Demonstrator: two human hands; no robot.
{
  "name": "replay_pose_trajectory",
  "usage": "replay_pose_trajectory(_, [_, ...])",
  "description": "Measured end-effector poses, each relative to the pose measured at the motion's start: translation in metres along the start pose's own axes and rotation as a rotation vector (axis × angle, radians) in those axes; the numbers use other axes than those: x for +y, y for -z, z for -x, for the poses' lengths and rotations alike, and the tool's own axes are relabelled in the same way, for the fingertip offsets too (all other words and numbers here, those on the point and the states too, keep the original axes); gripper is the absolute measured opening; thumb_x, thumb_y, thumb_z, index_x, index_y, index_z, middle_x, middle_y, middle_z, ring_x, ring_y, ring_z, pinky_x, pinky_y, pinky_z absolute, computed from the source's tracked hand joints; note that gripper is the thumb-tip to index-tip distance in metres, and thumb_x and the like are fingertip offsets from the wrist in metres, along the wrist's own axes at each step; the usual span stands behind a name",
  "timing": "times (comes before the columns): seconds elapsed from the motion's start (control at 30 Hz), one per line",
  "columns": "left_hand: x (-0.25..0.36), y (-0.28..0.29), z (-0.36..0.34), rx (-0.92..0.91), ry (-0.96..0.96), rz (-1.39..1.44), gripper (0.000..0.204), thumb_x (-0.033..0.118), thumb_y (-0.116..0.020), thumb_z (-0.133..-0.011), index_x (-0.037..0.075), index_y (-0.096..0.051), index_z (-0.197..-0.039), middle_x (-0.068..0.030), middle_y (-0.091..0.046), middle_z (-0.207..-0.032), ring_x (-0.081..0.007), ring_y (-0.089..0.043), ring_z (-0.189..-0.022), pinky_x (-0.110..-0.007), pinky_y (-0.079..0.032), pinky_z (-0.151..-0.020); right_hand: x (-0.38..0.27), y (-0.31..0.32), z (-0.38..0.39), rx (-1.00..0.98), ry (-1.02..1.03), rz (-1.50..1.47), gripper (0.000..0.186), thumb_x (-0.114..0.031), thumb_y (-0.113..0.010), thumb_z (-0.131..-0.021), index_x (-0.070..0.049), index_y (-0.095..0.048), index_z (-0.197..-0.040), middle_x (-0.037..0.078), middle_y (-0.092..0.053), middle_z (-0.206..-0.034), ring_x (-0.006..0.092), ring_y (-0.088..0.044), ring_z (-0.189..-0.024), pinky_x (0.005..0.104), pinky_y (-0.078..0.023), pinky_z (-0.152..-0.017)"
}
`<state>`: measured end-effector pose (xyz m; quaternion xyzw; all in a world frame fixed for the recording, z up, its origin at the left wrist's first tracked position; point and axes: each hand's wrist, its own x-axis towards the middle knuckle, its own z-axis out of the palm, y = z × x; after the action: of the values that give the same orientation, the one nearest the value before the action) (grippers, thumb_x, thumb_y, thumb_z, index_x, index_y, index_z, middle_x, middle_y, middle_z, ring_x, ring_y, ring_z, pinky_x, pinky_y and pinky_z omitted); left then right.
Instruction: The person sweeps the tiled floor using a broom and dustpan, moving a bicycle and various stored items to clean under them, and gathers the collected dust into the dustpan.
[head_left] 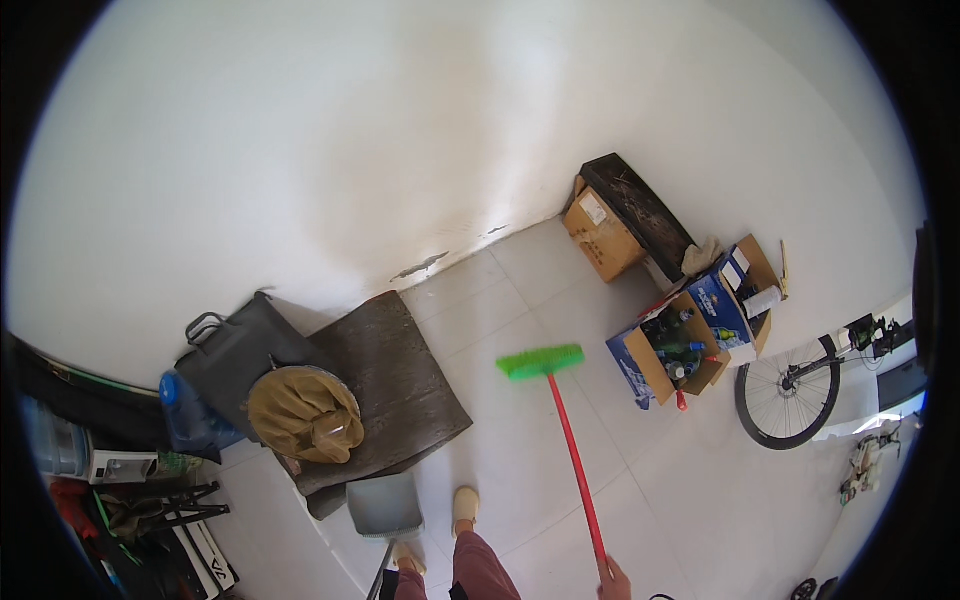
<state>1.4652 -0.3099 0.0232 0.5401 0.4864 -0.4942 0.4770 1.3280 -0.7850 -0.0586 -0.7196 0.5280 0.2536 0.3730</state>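
My right hand (613, 580), at the lower edge, grips the red handle (575, 460) of a broom with a green bristle head (538, 362), which is over the white tiled floor right of centre. A grey dustpan (385, 505) lies at the lower middle, beside my feet in beige slippers (465, 505), against the near edge of a dark, dirty mat (395, 370). Its handle runs out of the bottom edge; my left hand is not visible there. On the mat are a grey flat case (225, 350) and a round net-like bundle of brown fabric (300, 410).
Cardboard boxes of bottles (650, 360), a brown carton (600, 235) and a bicycle (785, 395) line the right. Water jugs (190, 415) and folded gear (150, 520) crowd the left. A white wall (300, 150) with flaking at its base bounds the floor (500, 300).
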Motion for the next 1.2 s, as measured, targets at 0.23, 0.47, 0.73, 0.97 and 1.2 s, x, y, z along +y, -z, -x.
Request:
replay_pose_trajectory(0.23, [0.018, -0.042, 0.025, 0.128, 0.024, -0.009, 0.035, 0.030, -0.049, -0.083, -0.001, -0.052, -0.097, -0.0039, -0.052, -0.076, -0.0123, -0.047, -0.068, -0.024, -0.038, -0.061, -0.209, -0.003, -0.226, 0.104, 0.284, -0.398, 0.046, -0.040, -0.044, -0.085, -0.011, -0.044, -0.121, 0.004, -0.044, -0.052, 0.0123, -0.041, -0.036, 0.0271, -0.032, -0.032])
replay_pose_trajectory(0.47, [0.030, -0.070, 0.029, 0.108, 0.014, 0.141, 0.034, 0.029, -0.052, -0.082, 0.002, -0.052, -0.103, -0.0006, -0.048, -0.077, -0.0089, -0.043, -0.070, -0.021, -0.036, -0.063, -0.346, -0.016, -0.359, 0.024, 0.250, -0.602, 0.041, -0.035, -0.039, -0.088, -0.010, -0.042, -0.121, 0.007, -0.048, -0.058, 0.0141, -0.042, -0.038, 0.0277, -0.034, -0.032])
replay_pose_trajectory(0.73, [0.049, -0.081, 0.033, 0.124, 0.048, 0.066, 0.035, 0.031, -0.049, -0.083, 0.002, -0.052, -0.102, 0.0007, -0.047, -0.074, -0.0080, -0.041, -0.069, -0.020, -0.036, -0.063, -0.252, -0.069, -0.259, -0.138, 0.201, -0.218, 0.045, -0.037, -0.035, -0.089, -0.015, -0.034, -0.128, 0.011, -0.048, -0.054, 0.0179, -0.046, -0.040, 0.0310, -0.040, -0.037])
replay_pose_trajectory(0.97, [0.033, -0.056, 0.012, 0.045, -0.016, 0.076, 0.036, 0.032, -0.051, -0.082, 0.002, -0.052, -0.103, 0.0010, -0.047, -0.072, -0.0092, -0.043, -0.069, -0.021, -0.038, -0.064, -0.056, -0.051, -0.208, 0.067, 0.604, 0.572, 0.056, -0.002, -0.044, -0.074, -0.014, -0.032, -0.127, 0.008, -0.029, -0.134, 0.0294, -0.058, -0.079, 0.0382, -0.049, -0.059])
replay_pose_trajectory(1.2, [0.011, -0.006, -0.039, 0.013, 0.027, -0.167, 0.032, 0.027, -0.052, -0.083, 0.001, -0.050, -0.101, 0.0023, -0.045, -0.063, -0.0075, -0.045, -0.060, -0.021, -0.040, -0.058, 0.122, -0.024, -0.003, 0.219, 0.376, 0.274, 0.044, -0.011, -0.038, -0.083, -0.015, -0.036, -0.127, 0.015, -0.055, -0.106, 0.0316, -0.058, -0.065, 0.0378, -0.046, -0.050])
